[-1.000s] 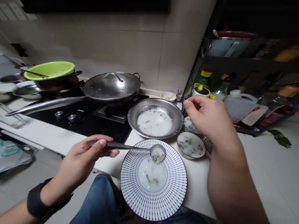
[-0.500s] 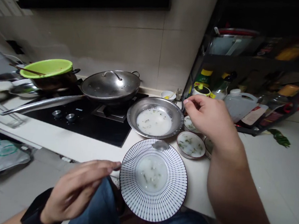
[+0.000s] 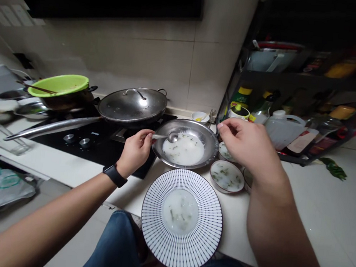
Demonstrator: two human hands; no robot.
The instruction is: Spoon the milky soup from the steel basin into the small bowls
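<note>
My left hand [image 3: 136,149] is closed round the handle of a metal spoon [image 3: 173,137]. The spoon's bowl hangs over the left part of a steel basin [image 3: 208,133] holding white liquid with green bits. Just past the basin's right rim, my right hand [image 3: 242,136] has its fingers curled together; what they hold, if anything, is hidden. A black-and-white patterned plate [image 3: 204,239], with the same milky liquid in its centre, lies at the counter's front edge. Small bowls [image 3: 227,177] of similar liquid with green pieces stand under and beside my right hand, partly covered by it.
Left of the basin, a lidded wok [image 3: 133,105] sits on the black stove [image 3: 99,146], its long handle reaching left. Behind it stands a pot with a green basin [image 3: 59,85]. A small white bowl [image 3: 200,117] is by the wall. Bottles [image 3: 283,128] fill the right shelf.
My left hand has moved up and forward, carrying the spoon from above the plate to above the steel basin. My right hand stays in nearly the same place.
</note>
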